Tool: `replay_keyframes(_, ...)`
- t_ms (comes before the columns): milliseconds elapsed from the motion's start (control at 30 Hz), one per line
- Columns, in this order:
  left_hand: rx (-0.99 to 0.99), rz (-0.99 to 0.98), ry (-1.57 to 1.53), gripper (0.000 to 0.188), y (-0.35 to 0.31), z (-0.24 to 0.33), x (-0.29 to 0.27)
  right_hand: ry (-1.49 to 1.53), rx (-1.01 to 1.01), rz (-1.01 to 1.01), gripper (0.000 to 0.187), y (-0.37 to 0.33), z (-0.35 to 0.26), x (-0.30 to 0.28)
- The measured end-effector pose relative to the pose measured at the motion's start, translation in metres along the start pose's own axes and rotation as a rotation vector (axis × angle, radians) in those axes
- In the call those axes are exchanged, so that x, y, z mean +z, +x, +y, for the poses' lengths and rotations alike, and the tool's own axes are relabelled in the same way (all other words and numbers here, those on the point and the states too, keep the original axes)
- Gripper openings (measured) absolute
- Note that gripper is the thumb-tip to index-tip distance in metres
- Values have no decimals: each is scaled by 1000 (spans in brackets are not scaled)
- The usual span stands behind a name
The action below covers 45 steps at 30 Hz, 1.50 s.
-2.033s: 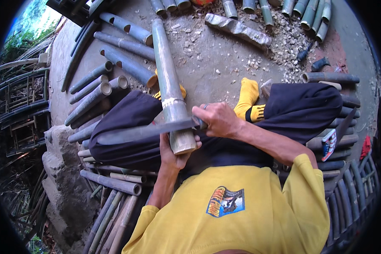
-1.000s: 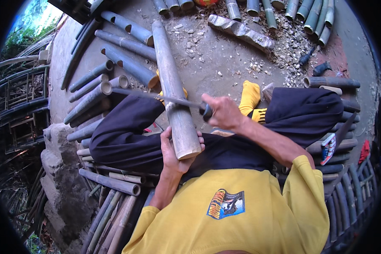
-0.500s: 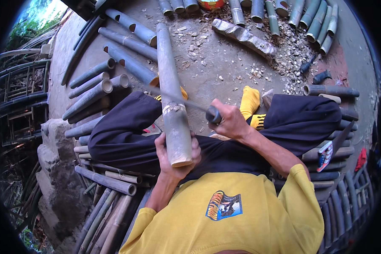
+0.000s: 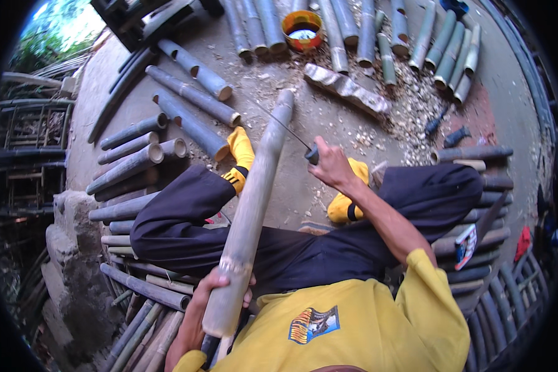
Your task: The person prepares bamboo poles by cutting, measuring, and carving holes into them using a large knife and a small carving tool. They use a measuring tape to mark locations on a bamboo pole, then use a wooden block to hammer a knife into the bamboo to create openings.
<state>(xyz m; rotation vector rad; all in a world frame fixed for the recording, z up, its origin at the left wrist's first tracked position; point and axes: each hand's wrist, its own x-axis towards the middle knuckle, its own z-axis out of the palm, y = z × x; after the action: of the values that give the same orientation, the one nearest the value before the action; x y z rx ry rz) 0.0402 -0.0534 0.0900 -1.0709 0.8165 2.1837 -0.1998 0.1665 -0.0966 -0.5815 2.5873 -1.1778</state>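
Left fingers (image 4: 218, 278) grasp the bamboo (image 4: 254, 211), swung rightward; my right fingers (image 4: 333, 160) clench the knife (image 4: 312, 154), now farther along, perhaps touching.

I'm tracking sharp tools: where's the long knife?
In the head view, the long knife is in the right hand, above centre, its blade slanting up-left across the far part of the bamboo tube.

Room between bamboo tube (image 4: 254, 214) and right foot (image 4: 342, 208); knife (image 4: 314, 154) and right hand (image 4: 333, 166) obstruct beyond
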Motion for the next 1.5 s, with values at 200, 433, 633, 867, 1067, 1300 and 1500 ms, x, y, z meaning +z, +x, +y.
replay_keyframes(200,-121,42,301,63,-9,-6,-21,-208,71,-180,37,6,35,18)
replay_keyframes(433,-265,184,341,67,0,14,-6,-214,-30,-170,32,24,46,33)
replay_keyframes(633,-357,169,271,66,6,26,-12,-186,198,-227,21,78,76,30)
replay_keyframes(867,-358,197,59,61,-3,22,-5,-175,189,-293,23,91,71,39)
replay_keyframes(1067,-353,113,122,60,15,26,-6,-228,54,-115,22,75,104,23)
replay_keyframes(1300,-348,99,-163,77,5,22,-1,-157,-30,-14,21,81,94,41)
replay_keyframes(1500,-282,124,-258,70,-6,21,4,-162,27,-215,20,89,67,43)
